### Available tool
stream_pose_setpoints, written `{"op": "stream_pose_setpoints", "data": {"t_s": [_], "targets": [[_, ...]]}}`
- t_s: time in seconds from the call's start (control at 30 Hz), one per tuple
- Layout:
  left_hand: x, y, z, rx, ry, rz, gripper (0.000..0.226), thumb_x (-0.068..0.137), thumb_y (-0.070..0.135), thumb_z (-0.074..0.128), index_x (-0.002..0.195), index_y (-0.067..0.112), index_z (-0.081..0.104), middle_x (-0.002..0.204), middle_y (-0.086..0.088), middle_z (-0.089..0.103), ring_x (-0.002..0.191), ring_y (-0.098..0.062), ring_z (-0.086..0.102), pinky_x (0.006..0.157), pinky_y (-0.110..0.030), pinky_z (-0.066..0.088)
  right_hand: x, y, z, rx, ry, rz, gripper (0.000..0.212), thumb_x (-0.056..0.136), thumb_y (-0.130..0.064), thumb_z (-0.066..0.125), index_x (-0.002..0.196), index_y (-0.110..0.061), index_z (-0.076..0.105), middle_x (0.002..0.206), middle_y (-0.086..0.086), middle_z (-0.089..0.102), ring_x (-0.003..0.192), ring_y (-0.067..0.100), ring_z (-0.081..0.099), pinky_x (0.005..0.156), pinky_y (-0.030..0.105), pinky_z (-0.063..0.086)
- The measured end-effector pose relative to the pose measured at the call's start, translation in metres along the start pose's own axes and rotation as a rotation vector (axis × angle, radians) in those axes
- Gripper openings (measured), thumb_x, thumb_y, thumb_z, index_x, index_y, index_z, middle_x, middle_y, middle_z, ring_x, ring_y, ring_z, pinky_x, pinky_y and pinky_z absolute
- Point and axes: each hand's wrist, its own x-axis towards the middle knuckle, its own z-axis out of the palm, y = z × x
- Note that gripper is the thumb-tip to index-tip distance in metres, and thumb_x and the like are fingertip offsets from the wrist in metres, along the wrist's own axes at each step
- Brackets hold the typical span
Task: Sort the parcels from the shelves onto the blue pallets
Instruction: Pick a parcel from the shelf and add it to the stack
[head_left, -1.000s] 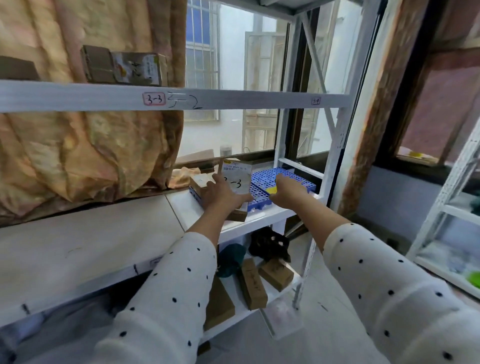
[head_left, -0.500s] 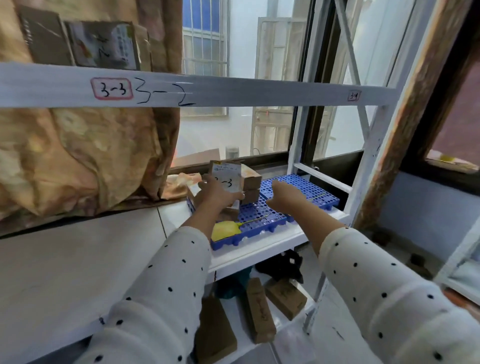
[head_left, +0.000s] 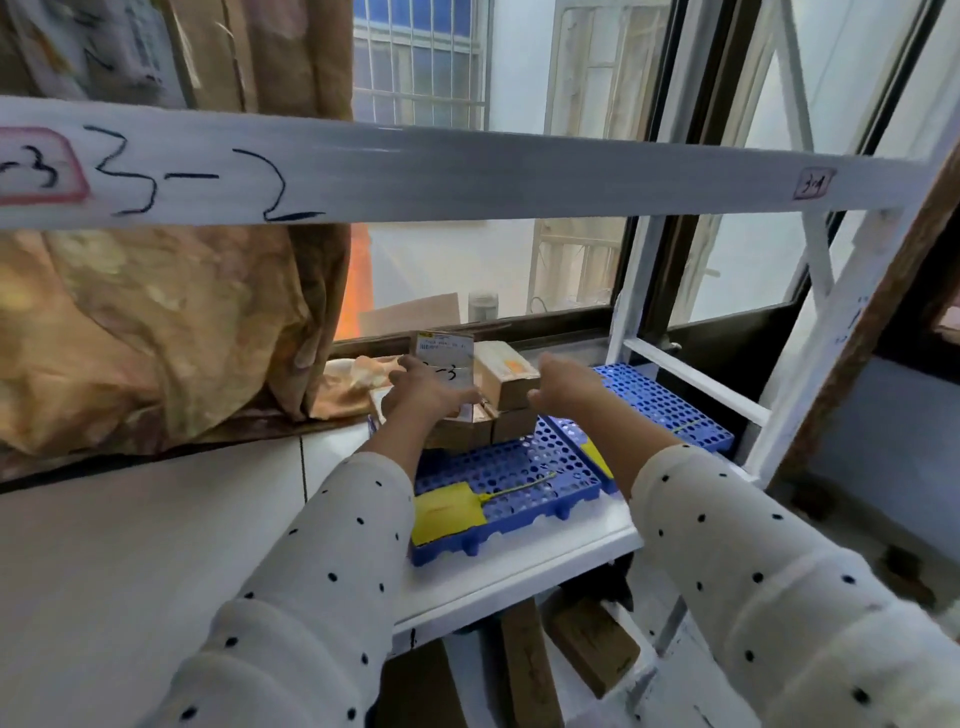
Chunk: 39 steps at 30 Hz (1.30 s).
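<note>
At the centre of the frame the left hand (head_left: 423, 387) has its fingers curled around a white-labelled parcel (head_left: 445, 358) held upright above the stacked brown boxes (head_left: 506, 397) on the blue pallet (head_left: 511, 480), while the right hand (head_left: 563, 382), fingers loosely bent and holding nothing, touches that stack's right side.

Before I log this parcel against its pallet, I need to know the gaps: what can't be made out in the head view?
- White-labelled cardboard parcel: printed lines too small; the left hand covers part of the handwritten code.
- Stacked brown cardboard boxes: lower ones hidden by both hands.
- Right hand: fingers face away, contact with the stack unclear.
- Yellow tag on the blue perforated plastic pallet: no text legible.
</note>
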Motion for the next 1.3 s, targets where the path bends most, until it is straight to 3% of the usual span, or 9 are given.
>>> {"op": "stream_pose_setpoints", "data": {"t_s": [0.53, 0.67, 0.77, 1.03, 1.3], "targets": [[0.068, 0.041, 0.05, -0.049, 0.133, -0.281, 0.123, 0.073, 0.056, 0.073, 0.151, 0.004, -0.007, 0.154, -0.021, 0.016, 0.139, -0.037, 0.027, 0.106, -0.044, 0.034, 0.138, 0.027, 0.023, 0.003, -0.082, -0.272, 0.054, 0.095, -0.034, 0.047, 0.141, -0.008, 0.035, 0.139, 0.017, 0.043, 0.127, 0.034, 0.043, 0.099, 0.042, 0.04], [0.084, 0.042, 0.061, -0.037, 0.115, -0.336, 0.123, 0.073, 0.058, 0.071, 0.15, 0.003, -0.008, 0.156, -0.019, 0.013, 0.14, -0.035, 0.026, 0.108, -0.043, 0.032, 0.153, 0.026, 0.039, 0.056, -0.08, -0.262, 0.058, 0.096, -0.035, 0.045, 0.146, -0.013, 0.026, 0.147, 0.018, 0.03, 0.132, 0.035, 0.035, 0.104, 0.046, 0.038], [0.096, 0.044, 0.069, -0.032, 0.113, -0.326, 0.124, 0.073, 0.059, 0.07, 0.15, 0.002, -0.009, 0.156, -0.02, 0.012, 0.141, -0.036, 0.025, 0.108, -0.043, 0.033, 0.165, 0.028, 0.044, 0.089, -0.023, -0.24, 0.056, 0.097, -0.034, 0.044, 0.146, -0.015, 0.026, 0.146, 0.017, 0.03, 0.132, 0.035, 0.034, 0.103, 0.047, 0.038], [0.126, 0.043, 0.078, 0.017, 0.059, -0.383, 0.129, 0.07, 0.065, 0.07, 0.15, 0.002, -0.009, 0.157, -0.02, 0.012, 0.14, -0.037, 0.027, 0.107, -0.044, 0.035, 0.19, 0.028, 0.055, 0.092, -0.131, -0.21, 0.06, 0.098, -0.035, 0.04, 0.15, -0.012, 0.02, 0.152, 0.018, 0.023, 0.133, 0.035, 0.036, 0.104, 0.044, 0.038], [0.146, 0.037, 0.091, 0.036, 0.003, -0.372, 0.121, 0.077, 0.064, 0.062, 0.149, -0.003, -0.008, 0.152, -0.019, 0.029, 0.136, -0.035, 0.034, 0.107, -0.042, 0.037, 0.194, 0.025, 0.065, 0.116, -0.219, -0.204, 0.065, 0.097, -0.037, 0.042, 0.15, -0.01, 0.017, 0.151, 0.018, 0.023, 0.13, 0.037, 0.04, 0.104, 0.044, 0.042]]}}
